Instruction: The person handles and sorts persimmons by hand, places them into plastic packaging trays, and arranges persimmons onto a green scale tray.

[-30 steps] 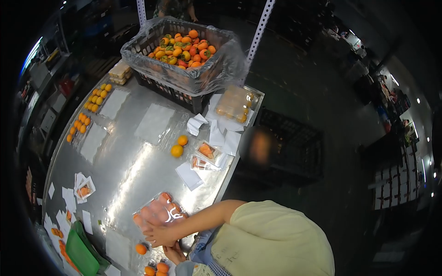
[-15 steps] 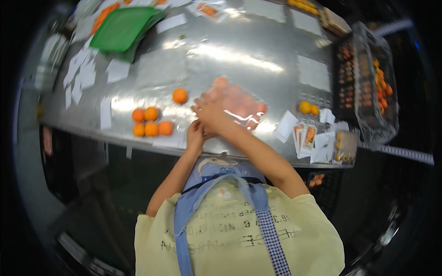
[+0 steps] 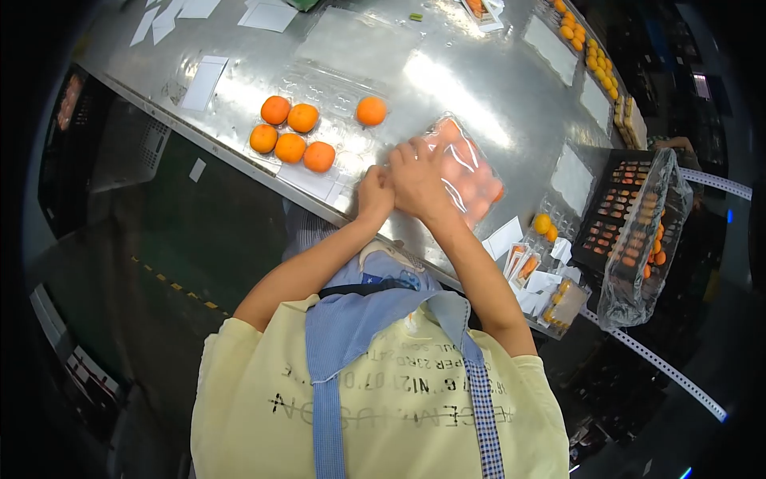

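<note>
A pack of orange fruit in clear plastic wrap [image 3: 479,177] lies flat on the metal table, right of my hands. My right hand [image 3: 419,180] rests over its left end with the fingers bent down onto the plastic. My left hand [image 3: 375,195] is closed close against it; what its fingers pinch, if anything, is hidden. Left of the hands, several loose oranges [image 3: 290,148] sit in a clear plastic tray [image 3: 329,102], with a single orange [image 3: 371,111] at its right end. White paper [image 3: 309,182] lies between the tray and the table's front edge.
On the right are two yellow-orange fruits [image 3: 542,223], printed cards [image 3: 523,262] and a small fruit pack [image 3: 565,303]. Beyond the table stands a black crate [image 3: 610,207] with a plastic liner [image 3: 650,239]. A white slip [image 3: 205,82] lies at left.
The view has turned and shifted, so the table now slants down to the right. Both hands stay together at the left end of the wrapped pack.
</note>
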Demonstrator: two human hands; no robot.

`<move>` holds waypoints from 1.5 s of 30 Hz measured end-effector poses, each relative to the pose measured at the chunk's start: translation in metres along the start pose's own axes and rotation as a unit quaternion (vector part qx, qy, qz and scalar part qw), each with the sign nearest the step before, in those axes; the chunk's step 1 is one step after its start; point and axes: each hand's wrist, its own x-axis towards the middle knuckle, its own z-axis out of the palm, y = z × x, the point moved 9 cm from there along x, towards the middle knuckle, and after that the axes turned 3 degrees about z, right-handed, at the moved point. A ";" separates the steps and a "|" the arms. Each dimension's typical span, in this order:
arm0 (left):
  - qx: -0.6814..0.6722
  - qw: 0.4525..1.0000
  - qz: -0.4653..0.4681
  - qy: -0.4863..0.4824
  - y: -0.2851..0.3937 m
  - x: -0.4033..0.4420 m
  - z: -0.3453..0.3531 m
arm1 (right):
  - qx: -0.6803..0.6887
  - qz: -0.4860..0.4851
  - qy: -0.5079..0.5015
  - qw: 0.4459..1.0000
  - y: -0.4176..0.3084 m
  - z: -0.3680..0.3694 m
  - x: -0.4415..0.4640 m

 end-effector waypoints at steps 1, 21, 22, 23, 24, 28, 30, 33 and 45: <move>0.022 1.000 0.009 0.002 0.007 -0.002 -0.002 | -0.010 -0.004 0.012 1.000 -0.001 -0.006 0.001; -0.181 0.971 -0.124 -0.097 0.015 -0.025 0.011 | 0.042 0.102 0.219 0.969 0.187 -0.131 0.040; -0.176 0.969 -0.135 -0.111 0.016 -0.030 0.010 | 0.018 0.101 0.209 0.972 0.198 -0.121 0.049; -0.171 0.966 -0.147 -0.126 0.018 -0.038 0.008 | -0.005 0.100 0.199 0.975 0.210 -0.109 0.056; -0.165 0.963 -0.160 -0.141 0.019 -0.044 0.007 | -0.028 0.100 0.188 0.977 0.217 -0.103 0.061; -0.154 0.947 -0.199 -0.199 0.011 -0.055 0.002 | -0.057 0.103 0.240 0.964 0.219 -0.096 0.064; -0.143 0.937 -0.234 -0.217 0.007 -0.058 -0.004 | -0.038 0.112 0.270 0.955 0.218 -0.104 0.055; -0.115 0.931 -0.255 -0.233 0.017 -0.065 -0.016 | 0.057 0.118 0.280 0.951 0.224 -0.107 0.020; 0.056 0.949 -0.041 -0.307 0.084 -0.035 -0.014 | 0.307 0.359 0.165 0.866 0.211 -0.030 -0.143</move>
